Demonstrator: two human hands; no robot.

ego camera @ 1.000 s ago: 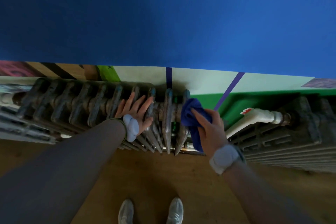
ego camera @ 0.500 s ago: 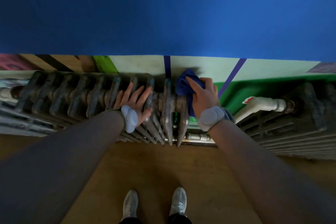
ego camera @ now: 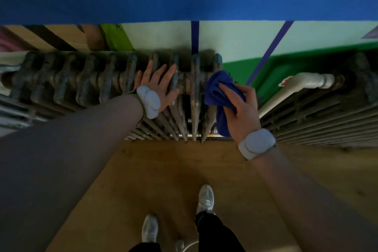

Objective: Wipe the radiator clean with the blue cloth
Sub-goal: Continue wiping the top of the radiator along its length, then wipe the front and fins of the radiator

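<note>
Half a second ago my right hand (ego camera: 243, 108) was up on top of the radiator's (ego camera: 81, 82) last rib with the blue cloth (ego camera: 219, 96) under it; now I have drawn it back toward me and down the front. The cloth is bunched in my fingers (ego camera: 229, 93) against the outer face of that end rib, its tail hanging below my palm. My right foot (ego camera: 205, 198) has stepped forward of the other.

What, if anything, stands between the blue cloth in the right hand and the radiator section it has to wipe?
Nothing visible does. The right hand grips the blue cloth bunched, and the cloth already presses against the rightmost fin of the radiator. The left hand rests flat on fins further left, clear of the cloth's path.
</note>
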